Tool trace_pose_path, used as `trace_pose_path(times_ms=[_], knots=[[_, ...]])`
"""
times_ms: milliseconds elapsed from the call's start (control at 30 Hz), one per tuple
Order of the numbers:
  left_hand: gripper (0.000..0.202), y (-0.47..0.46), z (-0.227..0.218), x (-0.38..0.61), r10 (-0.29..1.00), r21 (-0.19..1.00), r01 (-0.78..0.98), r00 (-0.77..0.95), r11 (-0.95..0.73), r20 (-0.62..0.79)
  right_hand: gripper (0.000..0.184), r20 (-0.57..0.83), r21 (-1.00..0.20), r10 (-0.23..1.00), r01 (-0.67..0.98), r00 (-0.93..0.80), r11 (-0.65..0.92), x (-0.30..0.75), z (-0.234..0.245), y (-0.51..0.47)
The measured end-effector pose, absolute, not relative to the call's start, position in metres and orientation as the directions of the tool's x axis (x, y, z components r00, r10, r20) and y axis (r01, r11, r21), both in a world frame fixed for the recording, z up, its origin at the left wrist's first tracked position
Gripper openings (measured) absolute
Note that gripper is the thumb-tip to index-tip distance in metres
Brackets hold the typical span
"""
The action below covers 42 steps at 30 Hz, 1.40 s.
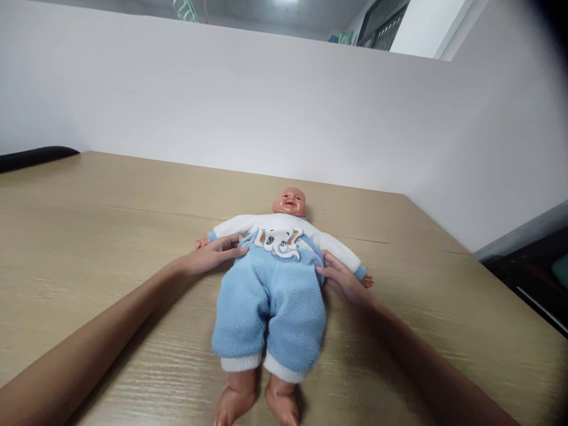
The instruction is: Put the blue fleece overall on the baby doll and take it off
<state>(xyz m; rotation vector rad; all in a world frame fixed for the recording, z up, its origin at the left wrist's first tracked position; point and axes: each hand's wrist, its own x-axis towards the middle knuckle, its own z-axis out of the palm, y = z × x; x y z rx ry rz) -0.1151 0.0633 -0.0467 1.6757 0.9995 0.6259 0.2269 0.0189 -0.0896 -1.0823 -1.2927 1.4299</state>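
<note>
A baby doll (290, 204) lies on its back on the table, head away from me and bare feet towards me. It wears a fleece romper (270, 284) with a white top, light blue trousers and an elephant patch (280, 242) on the front. At the doll's waist, on the left side, my left hand (219, 251) has its thumb and fingers closed on the blue fabric. My right hand (339, 273) grips the same romper on the opposite side, thumb on top. Some of its fingertips are hidden by the cloth.
The wooden table (110, 248) has thin seams across it. A pale partition wall (248, 100) rises along its far edge. A black curved edge (39, 157) shows at the far left, and dark objects (532, 266) stand beyond the table's right edge.
</note>
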Motion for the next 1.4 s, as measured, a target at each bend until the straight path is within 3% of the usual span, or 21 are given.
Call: trace_pose_path(times_ms=[133,233,300,433,533,600,833,933,1033,1100,1200,1267,1400], knots=[[0.039,0.074,-0.037,-0.144,0.748,0.891,0.409,0.651,-0.199,-0.131,0.045,0.031,-0.972,0.890,0.192,-0.454,0.132,0.255,-0.081,0.018],[0.040,0.076,-0.035,-0.149,0.745,0.871,0.430,0.657,-0.237,-0.121,0.042,0.116,-0.918,0.860,0.277,-0.497,0.284,0.257,-0.073,0.014],[0.039,0.073,-0.036,-0.143,0.742,0.886,0.408,0.660,-0.219,-0.120,0.041,0.113,-0.939,0.867,0.233,-0.485,0.253,0.250,-0.074,0.012],[0.039,0.067,-0.043,-0.127,0.742,0.960,0.257,0.663,-0.108,-0.094,0.048,0.026,-1.000,0.926,-0.001,-0.378,0.028,0.231,-0.084,0.008],[0.038,0.064,-0.055,-0.118,0.807,0.990,0.139,0.587,-0.014,-0.071,0.054,-0.076,-0.981,0.968,-0.156,-0.238,-0.115,0.219,-0.088,0.005],[0.040,0.063,-0.065,-0.112,0.866,0.997,0.071,0.495,0.041,-0.070,0.058,-0.119,-0.976,0.974,-0.158,-0.193,-0.151,0.213,-0.087,0.003],[0.046,0.051,-0.076,-0.085,0.968,0.999,-0.009,0.249,0.046,-0.042,0.057,-0.060,-0.977,0.995,-0.199,-0.079,-0.074,0.203,-0.081,0.004],[0.049,0.050,-0.076,-0.080,0.967,0.998,-0.038,0.251,0.058,-0.047,0.051,-0.006,-0.969,0.999,-0.247,-0.053,-0.020,0.202,-0.086,0.010],[0.037,0.055,-0.077,-0.087,0.963,0.999,-0.052,0.271,0.011,0.004,0.042,0.039,-0.971,0.999,-0.237,-0.008,0.036,0.209,-0.091,0.012],[0.030,0.058,-0.074,-0.094,0.951,0.996,-0.017,0.295,-0.089,0.090,0.031,0.059,-0.981,0.998,-0.185,-0.008,0.057,0.215,-0.089,0.010],[0.032,0.058,-0.062,-0.098,0.912,0.969,0.083,0.365,-0.234,0.189,0.013,0.195,-0.981,0.979,-0.006,-0.066,0.195,0.221,-0.076,0.003],[0.033,0.056,-0.050,-0.092,0.885,0.952,0.126,0.418,-0.278,0.203,0.012,0.260,-0.960,0.960,0.080,-0.108,0.269,0.220,-0.066,0.004],[0.043,0.057,-0.038,-0.076,0.928,0.963,0.129,0.325,-0.237,0.185,0.022,0.181,-0.983,0.982,0.030,-0.048,0.183,0.215,-0.064,0.024]])
